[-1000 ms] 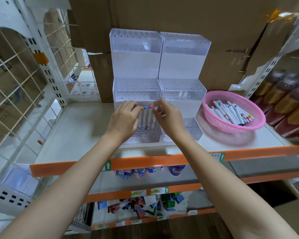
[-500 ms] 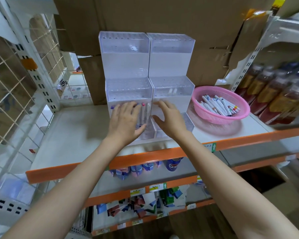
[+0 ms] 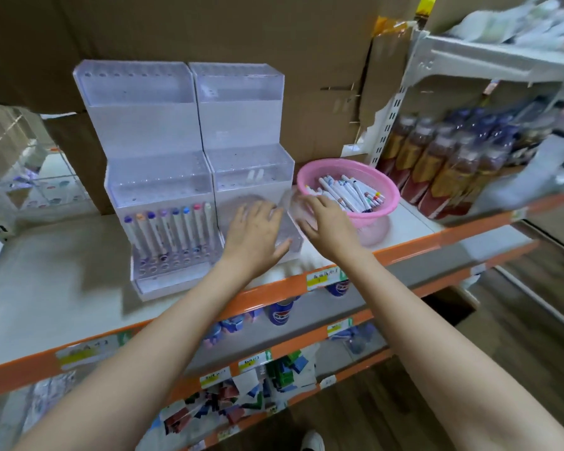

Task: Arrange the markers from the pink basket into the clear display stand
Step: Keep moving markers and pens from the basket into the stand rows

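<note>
While eight markers (image 3: 173,229) fill the stand's (image 3: 144,131) front row, many wait in the basket (image 3: 385,193); your left hand (image 3: 254,236) and right hand (image 3: 326,222) are empty, fingers spread.

Both bare forearms reach forward side by side, the left hand (image 3: 254,234) flat with palm down and fingers spread, the right hand (image 3: 326,222) empty with fingers loosely extended.

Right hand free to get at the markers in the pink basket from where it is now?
Probably yes. The right hand is open at the near rim of the pink basket, fingertips almost at the loose markers. The basket is open-topped and nothing lies between; the left hand is off to the side.
</note>
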Demonstrator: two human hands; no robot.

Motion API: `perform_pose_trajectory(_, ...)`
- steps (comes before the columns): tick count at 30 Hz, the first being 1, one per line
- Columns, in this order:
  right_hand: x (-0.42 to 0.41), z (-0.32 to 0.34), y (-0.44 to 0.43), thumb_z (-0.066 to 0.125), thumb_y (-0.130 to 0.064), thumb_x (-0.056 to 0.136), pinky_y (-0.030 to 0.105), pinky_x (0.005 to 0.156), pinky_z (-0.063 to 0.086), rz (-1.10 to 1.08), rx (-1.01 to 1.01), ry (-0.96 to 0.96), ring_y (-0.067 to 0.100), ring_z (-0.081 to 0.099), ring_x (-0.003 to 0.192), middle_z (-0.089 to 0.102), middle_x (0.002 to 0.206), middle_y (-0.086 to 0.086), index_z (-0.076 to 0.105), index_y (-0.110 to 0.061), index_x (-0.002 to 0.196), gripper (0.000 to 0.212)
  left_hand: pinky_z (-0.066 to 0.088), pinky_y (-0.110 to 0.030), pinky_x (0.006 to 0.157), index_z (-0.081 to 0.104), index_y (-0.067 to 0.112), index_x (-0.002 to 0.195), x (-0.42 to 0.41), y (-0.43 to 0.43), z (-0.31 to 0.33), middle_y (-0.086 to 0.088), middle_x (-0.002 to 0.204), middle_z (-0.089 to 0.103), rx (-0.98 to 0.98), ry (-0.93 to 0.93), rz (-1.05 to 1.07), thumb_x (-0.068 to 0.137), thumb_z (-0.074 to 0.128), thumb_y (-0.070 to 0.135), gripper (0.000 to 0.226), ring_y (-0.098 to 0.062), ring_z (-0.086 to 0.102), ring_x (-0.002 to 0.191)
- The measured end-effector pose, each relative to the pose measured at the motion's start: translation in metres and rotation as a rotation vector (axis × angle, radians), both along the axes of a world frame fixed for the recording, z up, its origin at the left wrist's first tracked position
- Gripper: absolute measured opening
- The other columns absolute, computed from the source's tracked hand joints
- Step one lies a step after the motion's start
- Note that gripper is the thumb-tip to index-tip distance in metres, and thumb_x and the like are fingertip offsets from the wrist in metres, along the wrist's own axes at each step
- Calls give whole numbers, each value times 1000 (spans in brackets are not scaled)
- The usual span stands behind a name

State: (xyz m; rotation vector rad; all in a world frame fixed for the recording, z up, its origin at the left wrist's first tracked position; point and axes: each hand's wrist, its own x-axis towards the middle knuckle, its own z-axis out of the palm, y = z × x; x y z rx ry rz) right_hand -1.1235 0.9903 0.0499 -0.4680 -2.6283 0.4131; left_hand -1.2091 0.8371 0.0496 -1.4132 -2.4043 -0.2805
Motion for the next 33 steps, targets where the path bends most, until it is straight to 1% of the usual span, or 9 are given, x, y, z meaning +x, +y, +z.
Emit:
perform_pose_trajectory(4,6,4,46,58,-30,92,43,92,45,-43,19,-23,30,50,120,54,130,9,51,-16,136,46,34,-41,96,55,10,124,8,50,4,-10,124,56,3,-24,-31,86,51,47,52,-29,48,116)
perform_pose_trajectory(8,7,6,94,53,-32,95,41,98,41,-86,26,-69,25,37,136,51,138,7,49,-18,136,44,38,-40,94,57,10,119,11,100,3,-10,123,56,32,-87,-99,86,52,46,49,-30,49,118)
perform_pose_trajectory(12,5,5,139,50,-34,97,41,97,43,-114,-5,-154,25,41,133,44,145,7,48,-17,137,43,48,-43,79,63,6,105,11,148,6,-13,103,62,50,-154,-120,80,34,49,57,-34,58,97)
perform_pose_trajectory(17,-4,-1,182,49,-33,98,38,91,41,-124,-52,-287,29,46,125,46,138,11,41,-17,141,47,39,-41,89,56,8,115,-3,194,0,-13,116,56,-21,-237,-15,92,48,38,39,-31,49,107)
perform_pose_trajectory(21,-21,-9,199,53,-33,94,38,88,43,-91,-75,-360,31,50,120,47,135,11,43,-17,139,48,40,-41,92,51,8,124,-21,216,-6,-16,122,51,-156,-325,90,92,48,38,44,-34,48,113)
perform_pose_trajectory(23,-29,-12,202,57,-32,91,38,85,43,-64,-85,-368,30,52,116,50,128,11,50,-16,132,44,41,-40,90,51,6,125,-30,225,-12,-18,121,53,-212,-354,141,92,49,38,46,-35,49,112)
perform_pose_trajectory(27,-44,-17,208,62,-39,87,37,77,44,-34,-62,-338,30,54,101,55,106,10,63,-13,100,30,42,-38,90,50,10,130,-42,240,-21,-17,121,57,-285,-399,190,89,49,38,50,-33,52,111)
perform_pose_trajectory(29,-49,-18,209,66,-44,84,38,79,46,-38,-57,-356,31,53,100,55,104,11,62,-12,95,34,42,-38,90,46,8,133,-43,244,-20,-18,122,57,-295,-402,213,89,53,39,54,-33,52,111)
perform_pose_trajectory(33,-53,-22,210,69,-48,80,42,80,47,-66,-24,-389,31,50,102,53,107,11,61,-11,88,38,43,-37,83,50,6,125,-44,246,-19,-17,119,54,-266,-424,286,85,62,41,54,-33,51,111)
